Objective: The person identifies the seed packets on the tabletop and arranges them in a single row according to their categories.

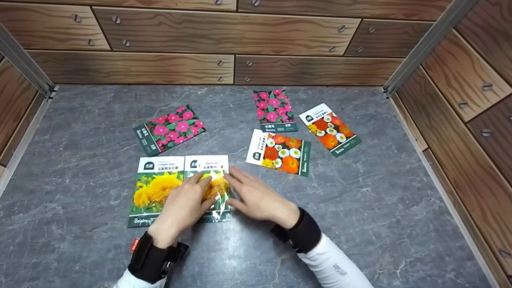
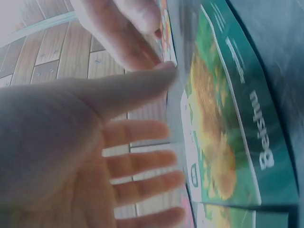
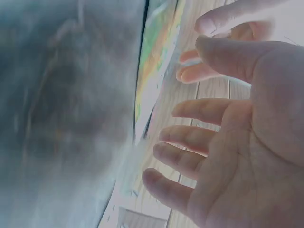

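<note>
Two seed packets with yellow sunflowers lie side by side on the grey surface in the head view: a left one (image 1: 154, 192) and a right one (image 1: 216, 214). My left hand (image 1: 182, 204) is over them, fingers extended across the right packet and partly hiding both. My right hand (image 1: 258, 196) is at the right packet's right edge, fingers straight and pointing to it. In the left wrist view the sunflower packet (image 2: 213, 118) lies beyond my spread fingers. The right wrist view has my right palm (image 3: 232, 152) with fingers apart, gripping nothing.
Behind the hands lie a pink-flower packet (image 1: 172, 130) at left and another pink-flower packet (image 1: 275, 110) near the middle. Two orange-and-white flower packets lie to the right, one flatter (image 1: 280, 154), one slanted (image 1: 331, 131). Wood-patterned walls (image 1: 160, 66) enclose the surface.
</note>
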Motion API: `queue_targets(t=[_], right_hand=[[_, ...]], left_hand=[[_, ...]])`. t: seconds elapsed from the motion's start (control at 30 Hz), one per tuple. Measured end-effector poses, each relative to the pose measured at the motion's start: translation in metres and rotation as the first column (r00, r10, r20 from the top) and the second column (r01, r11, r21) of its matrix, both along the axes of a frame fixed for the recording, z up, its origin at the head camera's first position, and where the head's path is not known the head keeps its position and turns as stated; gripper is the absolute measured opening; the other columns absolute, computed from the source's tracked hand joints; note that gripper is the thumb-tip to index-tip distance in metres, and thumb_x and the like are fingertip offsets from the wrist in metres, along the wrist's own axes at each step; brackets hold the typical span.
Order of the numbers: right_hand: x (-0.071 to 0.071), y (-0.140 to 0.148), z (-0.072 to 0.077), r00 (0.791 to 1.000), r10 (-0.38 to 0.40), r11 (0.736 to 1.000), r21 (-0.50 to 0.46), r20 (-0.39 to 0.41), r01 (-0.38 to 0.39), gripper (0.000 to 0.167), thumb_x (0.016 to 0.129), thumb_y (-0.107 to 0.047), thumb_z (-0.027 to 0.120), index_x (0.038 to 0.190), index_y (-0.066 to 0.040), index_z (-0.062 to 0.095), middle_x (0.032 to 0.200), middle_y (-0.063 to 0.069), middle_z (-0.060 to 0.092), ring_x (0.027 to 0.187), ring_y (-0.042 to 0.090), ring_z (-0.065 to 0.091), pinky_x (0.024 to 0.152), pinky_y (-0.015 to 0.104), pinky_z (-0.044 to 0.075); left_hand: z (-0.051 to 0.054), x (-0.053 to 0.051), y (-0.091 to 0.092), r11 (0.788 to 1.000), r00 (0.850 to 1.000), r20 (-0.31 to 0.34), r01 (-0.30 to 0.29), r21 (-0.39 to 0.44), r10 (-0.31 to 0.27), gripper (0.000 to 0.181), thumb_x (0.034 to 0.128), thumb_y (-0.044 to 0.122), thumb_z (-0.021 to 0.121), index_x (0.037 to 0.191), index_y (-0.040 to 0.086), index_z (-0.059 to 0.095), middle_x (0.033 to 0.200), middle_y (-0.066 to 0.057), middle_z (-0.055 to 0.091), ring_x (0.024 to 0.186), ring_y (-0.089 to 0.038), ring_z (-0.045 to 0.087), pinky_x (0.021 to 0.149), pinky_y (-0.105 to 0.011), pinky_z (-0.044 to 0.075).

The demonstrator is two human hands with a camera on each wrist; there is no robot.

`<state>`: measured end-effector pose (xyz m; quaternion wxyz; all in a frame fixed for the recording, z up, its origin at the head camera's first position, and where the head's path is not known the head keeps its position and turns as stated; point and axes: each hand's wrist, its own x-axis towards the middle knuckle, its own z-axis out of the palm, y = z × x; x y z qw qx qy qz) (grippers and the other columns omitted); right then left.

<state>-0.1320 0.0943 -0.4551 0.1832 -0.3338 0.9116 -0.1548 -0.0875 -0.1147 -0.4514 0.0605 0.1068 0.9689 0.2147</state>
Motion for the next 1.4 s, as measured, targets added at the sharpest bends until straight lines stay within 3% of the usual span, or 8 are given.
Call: queue_targets(t=[0.33,0.6,0.73,0.9,1.1,1.23,1.4], right_hand=[[-0.014,0.051,0.003,0.992,-0.123,0.991,-0.057,-0.014,0.122,0.067,0.104,-0.035,0.064,0.16,-0.006,0.042,0.173,0.02,0.028,0.162,0.039,0.029,0.134,0.057,0.024],[-0.028,0.097,-0.005,0.973,-0.221,0.974,-0.061,-0.063,0.217,0.068,0.103,-0.032,0.067,0.159,-0.002,0.043,0.17,0.025,0.033,0.159,0.045,0.033,0.132,0.061,0.028],[-0.041,0.113,-0.003,0.967,-0.249,0.968,-0.041,-0.059,0.247,0.069,0.102,-0.033,0.068,0.159,-0.003,0.043,0.17,0.025,0.032,0.159,0.046,0.031,0.131,0.062,0.027],[-0.069,0.131,-0.002,0.95,-0.307,0.951,-0.052,-0.052,0.305,0.07,0.101,-0.034,0.069,0.159,-0.005,0.044,0.17,0.026,0.033,0.156,0.048,0.035,0.129,0.066,0.031],[-0.1,0.141,-0.011,0.918,-0.391,0.92,-0.038,-0.066,0.389,0.065,0.104,-0.036,0.063,0.157,-0.004,0.046,0.166,0.029,0.037,0.155,0.049,0.037,0.129,0.065,0.032],[-0.107,0.142,-0.015,0.904,-0.419,0.907,-0.004,-0.082,0.42,0.068,0.104,-0.039,0.064,0.158,-0.003,0.044,0.165,0.029,0.039,0.154,0.048,0.038,0.127,0.063,0.036],[-0.106,0.138,-0.012,0.904,-0.41,0.908,0.036,-0.12,0.417,0.076,0.098,-0.044,0.072,0.156,-0.001,0.047,0.153,0.028,0.051,0.141,0.045,0.051,0.12,0.06,0.045]], left_hand=[[-0.013,-0.007,0.012,0.996,0.992,-0.125,0.008,0.091,0.004,0.05,0.0987,0.023,0.074,0.142,0.0,0.063,0.151,-0.025,0.059,0.136,-0.045,0.06,0.109,-0.062,0.054],[-0.012,-0.015,0.03,0.991,0.986,-0.169,0.02,0.13,0.002,0.049,0.0993,0.023,0.073,0.142,0.002,0.063,0.149,-0.023,0.061,0.133,-0.044,0.063,0.106,-0.059,0.057],[-0.007,-0.023,0.046,0.988,0.987,-0.155,0.058,0.145,-0.036,0.05,0.0999,0.024,0.073,0.143,0.001,0.062,0.149,-0.024,0.06,0.134,-0.044,0.062,0.108,-0.057,0.057],[-0.002,-0.039,0.073,0.983,0.989,-0.106,0.119,0.141,-0.104,0.052,0.1005,0.024,0.072,0.145,0.001,0.06,0.152,-0.027,0.057,0.138,-0.045,0.06,0.114,-0.059,0.053],[-0.005,-0.06,0.1,0.989,0.992,-0.02,0.125,0.073,-0.124,0.057,0.1016,0.026,0.07,0.151,0.002,0.054,0.161,-0.027,0.047,0.146,-0.045,0.053,0.121,-0.059,0.047],[-0.01,-0.069,0.111,0.993,0.993,-0.002,0.116,0.026,-0.116,0.055,0.1024,0.028,0.068,0.15,0.004,0.056,0.163,-0.025,0.045,0.148,-0.044,0.051,0.118,-0.058,0.049],[-0.013,-0.07,0.114,0.988,0.99,0.049,0.133,-0.074,-0.13,0.049,0.1032,0.034,0.067,0.14,0.002,0.064,0.163,-0.025,0.047,0.151,-0.042,0.049,0.112,-0.058,0.054]])
